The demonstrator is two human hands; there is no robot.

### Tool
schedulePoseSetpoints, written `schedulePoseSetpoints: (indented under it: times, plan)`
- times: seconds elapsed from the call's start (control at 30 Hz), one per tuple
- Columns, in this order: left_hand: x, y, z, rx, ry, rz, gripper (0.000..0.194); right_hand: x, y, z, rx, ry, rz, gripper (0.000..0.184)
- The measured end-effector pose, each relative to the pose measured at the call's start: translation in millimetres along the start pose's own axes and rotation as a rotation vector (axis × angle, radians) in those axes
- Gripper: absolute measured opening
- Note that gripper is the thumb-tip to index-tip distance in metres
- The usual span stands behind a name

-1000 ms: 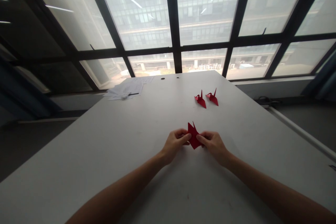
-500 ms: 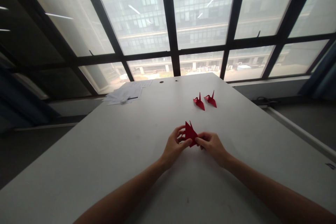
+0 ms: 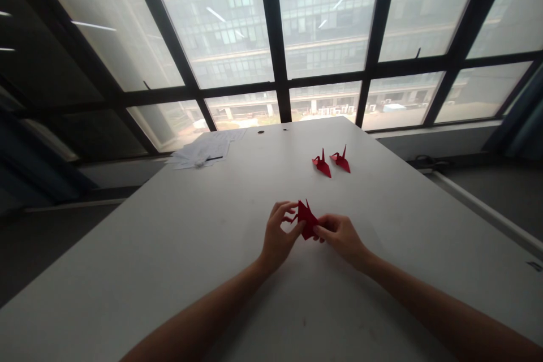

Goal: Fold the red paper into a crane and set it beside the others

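Note:
A red origami crane [image 3: 307, 222] is held between my two hands, with a thin pointed tip sticking up and another narrow folded piece showing at its left. My left hand [image 3: 280, 232] grips its left side, the thumb on the near face and the other fingers curled behind and above. On the right side, my right hand [image 3: 340, 236] pinches the paper between thumb and fingers. Beyond my hands, two finished red paper cranes stand on the white table: a left one [image 3: 322, 166] and a right one [image 3: 341, 162].
Loose white papers [image 3: 199, 150] lie at the far left of the white table [image 3: 178, 249], with a dark pen [image 3: 214, 158] on them. Two small round holes are near the far edge. Large dark-framed windows rise behind the table.
My left hand has shifted slightly left and its fingers have moved on the paper. A narrow folded piece now shows at the crane's left. The two standing cranes have stayed put.

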State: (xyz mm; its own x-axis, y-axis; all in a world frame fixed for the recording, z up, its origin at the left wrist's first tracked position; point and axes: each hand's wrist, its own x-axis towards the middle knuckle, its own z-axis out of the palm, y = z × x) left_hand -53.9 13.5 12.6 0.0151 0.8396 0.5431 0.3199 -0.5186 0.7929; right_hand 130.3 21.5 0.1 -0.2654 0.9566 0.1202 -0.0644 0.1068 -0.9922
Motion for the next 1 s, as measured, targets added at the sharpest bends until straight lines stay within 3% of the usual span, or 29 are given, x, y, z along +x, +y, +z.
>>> schedulePoseSetpoints:
  times: [0.13,0.3,0.47,0.63,1.0]
  plan:
    - [0,-1,-0.1,0.029,0.006,0.022,0.037,0,1,-1,-0.003,-0.006,-0.001,0.020]
    - [2,1,-2.7,0.099,0.051,0.081,0.015,-1,-2,-2,0.032,-0.024,0.026,0.022]
    - [1,6,-5.7,0.228,0.082,0.242,0.006,-1,-7,-2,0.071,-0.017,0.061,0.026]
    - [-3,6,-5.4,0.305,-0.041,0.404,0.008,1,-7,-5,0.180,0.069,0.127,0.029]
    - [-9,6,-6.9,0.261,-0.234,0.366,0.015,2,-9,-3,0.503,0.107,0.184,0.032]
